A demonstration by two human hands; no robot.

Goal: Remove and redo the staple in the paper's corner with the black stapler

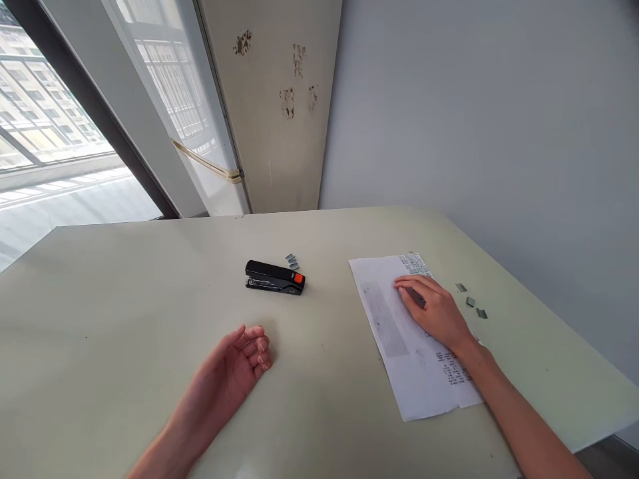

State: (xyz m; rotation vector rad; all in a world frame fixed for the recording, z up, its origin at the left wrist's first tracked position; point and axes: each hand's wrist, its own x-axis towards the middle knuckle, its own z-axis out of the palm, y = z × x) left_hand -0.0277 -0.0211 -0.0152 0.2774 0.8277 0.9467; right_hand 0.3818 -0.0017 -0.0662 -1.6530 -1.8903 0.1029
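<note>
- The paper [412,372], white and apparently more than one sheet, lies on the right half of the surface [150,313], set at a slant; it bears a greyish band and blocks of small dark print toward its right side.
- The right hand [436,313] rests palm down on the paper, its fingers bent and close together, the thumb set a little apart from them.
- Three short staple strips [470,302] lie on the surface just beyond the paper's right edge, near the right wrist.
- Left of the paper, well apart from it, lies a black stapler [274,277] with an orange-red patch near its right end.
- A few more staple pieces [292,261] lie in a small cluster just behind it.
- The left hand [237,359] is in front of the stapler, apart from it, palm turned up and inward, fingers loosely curled.
- Beyond the surface stand a beige panel [279,153] with brown patches, a pale handle [207,161] and a plain grey wall [479,100].
</note>
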